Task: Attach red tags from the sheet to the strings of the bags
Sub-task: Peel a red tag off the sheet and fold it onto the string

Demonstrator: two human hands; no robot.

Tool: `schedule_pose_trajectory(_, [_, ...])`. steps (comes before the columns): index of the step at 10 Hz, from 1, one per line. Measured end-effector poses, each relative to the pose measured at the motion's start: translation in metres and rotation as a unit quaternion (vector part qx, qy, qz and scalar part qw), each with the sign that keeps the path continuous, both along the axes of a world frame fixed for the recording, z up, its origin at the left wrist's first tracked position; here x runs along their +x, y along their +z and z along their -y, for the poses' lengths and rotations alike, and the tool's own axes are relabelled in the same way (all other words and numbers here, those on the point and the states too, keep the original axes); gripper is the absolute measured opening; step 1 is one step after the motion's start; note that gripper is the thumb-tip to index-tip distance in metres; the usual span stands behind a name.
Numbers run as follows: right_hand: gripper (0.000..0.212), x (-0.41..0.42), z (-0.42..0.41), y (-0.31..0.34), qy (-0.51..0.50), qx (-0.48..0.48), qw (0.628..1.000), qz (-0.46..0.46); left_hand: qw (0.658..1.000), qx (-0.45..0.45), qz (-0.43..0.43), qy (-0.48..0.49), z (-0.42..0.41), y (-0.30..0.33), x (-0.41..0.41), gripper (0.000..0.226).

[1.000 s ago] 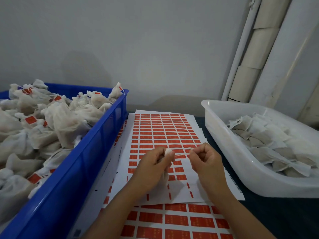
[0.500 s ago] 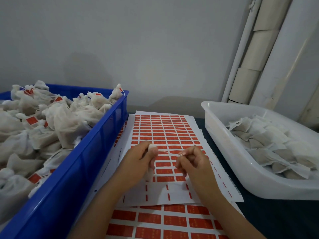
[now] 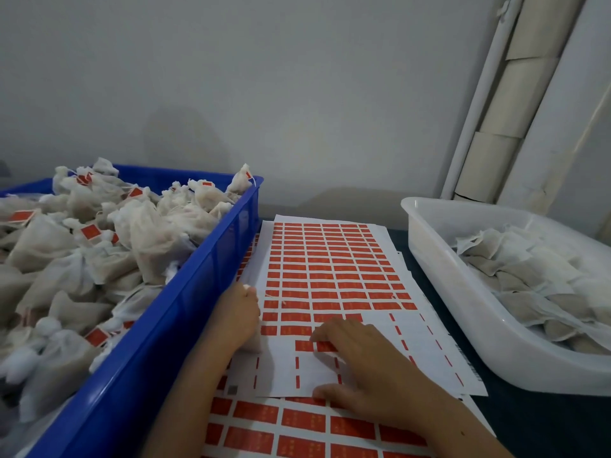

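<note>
On the sheet [image 3: 334, 276], the right hand [image 3: 360, 365] lies with fingers spread flat, fingertips at a red tag [image 3: 315, 346] in the half-stripped row. Just beside it, the left hand [image 3: 238, 317] grips a small bag [image 3: 253, 342], its string [image 3: 274, 296] trailing across the tags. Further out, the blue crate [image 3: 185, 309] brims with tagged bags, while the white tub [image 3: 463, 312] holds plenty untagged; I'd judge much is left.
</note>
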State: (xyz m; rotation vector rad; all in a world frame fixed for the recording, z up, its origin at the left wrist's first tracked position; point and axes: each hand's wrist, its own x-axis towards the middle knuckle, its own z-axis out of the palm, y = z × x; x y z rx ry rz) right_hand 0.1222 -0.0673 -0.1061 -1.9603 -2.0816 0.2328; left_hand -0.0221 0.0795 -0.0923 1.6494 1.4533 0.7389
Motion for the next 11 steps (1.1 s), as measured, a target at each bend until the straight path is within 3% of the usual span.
schedule_pose_trajectory(1, [0.057, -0.002, 0.000, -0.002, -0.011, -0.005, 1.000, 0.003, 0.985, -0.009, -0.166, -0.035, 0.011, 0.010, -0.001, 0.036])
schedule_pose_trajectory(2, [0.051, -0.005, -0.001, -0.003, 0.003, 0.019, 0.999, 0.041, 0.980, 0.037, -0.191, -0.037, 0.016, 0.014, -0.002, 0.041])
schedule_pose_trajectory(3, [0.041, -0.007, 0.001, 0.003, 0.019, 0.064, 0.996, 0.052, 0.981, 0.012, -0.189, -0.042, 0.011, 0.013, -0.002, 0.042])
schedule_pose_trajectory(5, [0.025, -0.010, 0.004, 0.009, 0.070, 0.164, 0.972, 0.154, 0.998, 0.010, -0.043, -0.038, 0.015, 0.012, -0.010, 0.043])
schedule_pose_trajectory(7, [0.032, -0.004, 0.005, 0.011, 0.072, 0.232, 0.953, 0.183, 0.998, -0.030, -0.026, -0.040, 0.008, 0.008, -0.015, 0.051])
schedule_pose_trajectory(8, [0.027, -0.002, 0.006, 0.013, 0.070, 0.244, 0.951, 0.176, 0.995, -0.063, -0.077, -0.017, 0.008, 0.009, -0.014, 0.048])
schedule_pose_trajectory(10, [0.011, -0.003, 0.006, 0.012, 0.059, 0.225, 0.964, 0.126, 0.990, -0.097, -0.082, -0.056, 0.008, 0.010, -0.012, 0.044])
schedule_pose_trajectory(11, [0.011, -0.004, 0.006, 0.012, 0.047, 0.230, 0.965, 0.115, 0.986, -0.139, -0.026, -0.084, 0.011, 0.013, -0.011, 0.040])
